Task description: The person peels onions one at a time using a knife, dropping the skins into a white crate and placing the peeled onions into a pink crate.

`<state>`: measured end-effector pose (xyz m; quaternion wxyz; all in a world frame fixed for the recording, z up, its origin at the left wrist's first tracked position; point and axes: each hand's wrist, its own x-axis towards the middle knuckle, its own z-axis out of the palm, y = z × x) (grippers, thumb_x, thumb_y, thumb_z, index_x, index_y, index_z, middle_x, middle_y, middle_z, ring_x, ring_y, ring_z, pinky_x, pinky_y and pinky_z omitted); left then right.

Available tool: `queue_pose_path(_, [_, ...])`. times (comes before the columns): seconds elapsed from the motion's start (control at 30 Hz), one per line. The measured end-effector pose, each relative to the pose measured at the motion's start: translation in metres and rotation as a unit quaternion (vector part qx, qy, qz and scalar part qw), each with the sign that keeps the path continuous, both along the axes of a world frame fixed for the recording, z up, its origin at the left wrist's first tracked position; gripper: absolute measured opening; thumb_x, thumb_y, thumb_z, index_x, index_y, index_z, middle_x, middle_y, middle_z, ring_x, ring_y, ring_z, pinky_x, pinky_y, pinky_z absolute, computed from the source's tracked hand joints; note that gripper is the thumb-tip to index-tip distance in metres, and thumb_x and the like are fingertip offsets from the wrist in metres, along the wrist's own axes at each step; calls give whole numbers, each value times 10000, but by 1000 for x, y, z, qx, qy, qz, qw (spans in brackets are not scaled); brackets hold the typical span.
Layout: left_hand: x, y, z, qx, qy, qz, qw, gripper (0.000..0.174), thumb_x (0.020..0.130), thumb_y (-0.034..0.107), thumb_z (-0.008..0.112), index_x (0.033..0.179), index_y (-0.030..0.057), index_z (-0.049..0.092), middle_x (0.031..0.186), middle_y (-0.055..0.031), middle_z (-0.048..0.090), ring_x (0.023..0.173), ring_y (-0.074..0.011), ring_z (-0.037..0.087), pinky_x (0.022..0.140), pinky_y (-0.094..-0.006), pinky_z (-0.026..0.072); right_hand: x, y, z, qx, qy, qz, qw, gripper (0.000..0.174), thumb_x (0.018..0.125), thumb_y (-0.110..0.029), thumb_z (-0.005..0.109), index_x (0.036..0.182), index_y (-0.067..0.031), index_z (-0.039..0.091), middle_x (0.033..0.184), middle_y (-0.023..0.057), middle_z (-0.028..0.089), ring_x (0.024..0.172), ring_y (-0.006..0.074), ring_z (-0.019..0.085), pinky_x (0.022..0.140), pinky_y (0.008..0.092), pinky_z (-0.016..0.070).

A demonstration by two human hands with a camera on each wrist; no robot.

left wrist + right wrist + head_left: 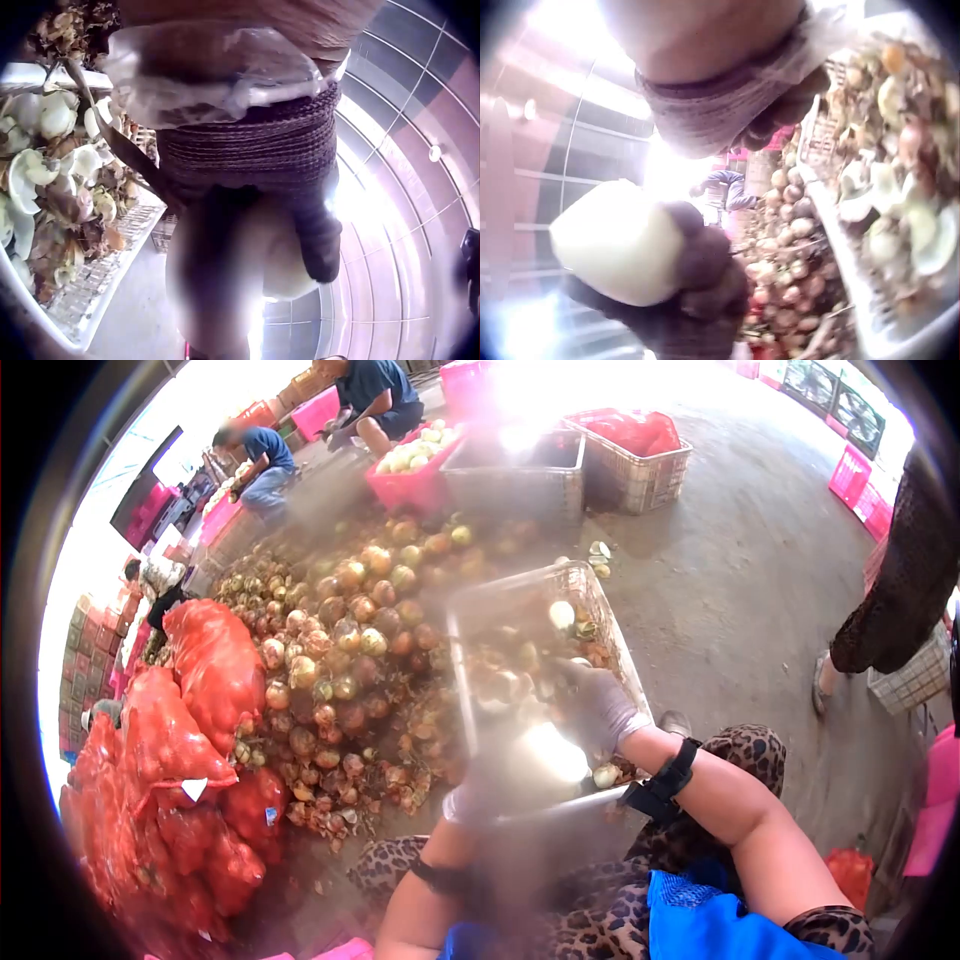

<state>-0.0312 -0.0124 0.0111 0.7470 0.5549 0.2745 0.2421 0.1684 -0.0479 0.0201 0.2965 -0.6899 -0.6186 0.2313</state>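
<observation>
Gently Now: Bare Onion, Slick Skin

Your left hand (247,169) grips the peeled onion (622,247), fingers curled round its side, apart from the crate (840,247) of peelings. Expect it to be fairly light, firm and slippery, likelier to bruise than to crush. Keep your hold round its fullest part, leaving the tapered end free. Your right hand (600,705) has bent fingers; whether they hold anything, I can't tell.

In the left wrist view, the onion (291,279) is partly hidden and the crate (97,274) is cut off.
</observation>
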Motion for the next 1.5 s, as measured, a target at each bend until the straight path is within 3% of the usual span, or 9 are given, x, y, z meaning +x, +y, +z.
queue_pose_path(0.17, [-15,0,34,8,-116,-4,993,714,703,180,815,1299,18,456,1164,-88,621,1061,-196,600,923,-349,500,14,14,-33,-58,-254,146,954,294,781,-205,612,1058,-122,662,1088,49,621,1067,224,544,867,329,452])
queue_pose_path(0.27, [-81,-18,43,-175,-237,90,951,508,902,237,597,1339,41,429,1239,-91,574,1151,-201,542,956,-355,470,6,14,-27,-112,-39,-18,993,367,782,-71,600,1139,-124,663,1101,89,669,995,274,626,875,387,493])
queue_pose_path(0.33, [-96,4,59,252,-200,134,937,429,761,108,747,1136,22,558,962,-63,647,821,-161,631,683,-274,533,14,11,-60,-84,30,-22,996,350,793,-87,618,1141,-76,650,1045,107,674,935,235,622,817,363,493])
queue_pose_path(0.43, [-192,-85,137,68,-246,337,906,505,744,153,768,1177,39,535,976,-58,645,835,-151,631,666,-250,525,23,19,-115,-86,133,34,987,351,809,-111,644,1143,-4,629,960,134,682,845,176,617,729,327,494])
queue_pose_path(0.73, [-445,-280,9,14,-522,689,502,284,825,199,673,1063,54,623,1004,-80,674,875,-230,641,811,-350,521,13,-16,-98,-49,-57,159,984,257,773,-23,545,1012,28,627,881,106,675,770,179,579,757,302,463])
queue_pose_path(0.9, [-500,-353,-64,-23,-441,806,394,125,868,185,613,804,92,665,660,-14,644,536,-131,557,467,-234,439,5,-20,-93,-50,25,122,991,118,829,-137,621,840,-20,639,688,23,583,634,115,491,563,301,416])
queue_pose_path(1.07, [-465,-262,-95,-42,-348,624,698,173,895,197,576,755,96,592,662,11,576,565,-112,540,458,-226,437,-11,-26,-31,-82,-78,77,991,230,848,-153,606,1015,-2,653,837,80,678,780,175,629,730,319,514])
queue_pose_path(1.1, [-438,-228,-90,-143,-273,732,607,158,882,212,581,779,92,579,662,-18,576,567,-146,543,464,-251,439,-11,-24,-24,-75,-95,65,990,290,823,-163,620,1072,-15,638,926,150,670,882,232,639,788,337,503])
queue_pose_path(1.5, [-286,174,-242,42,482,288,827,451,829,201,679,1227,25,559,1237,-93,556,997,-199,591,848,-308,484,-15,22,-20,-185,-121,45,974,420,756,-82,612,1176,-101,608,849,246,624,798,389,638,694,414,507])
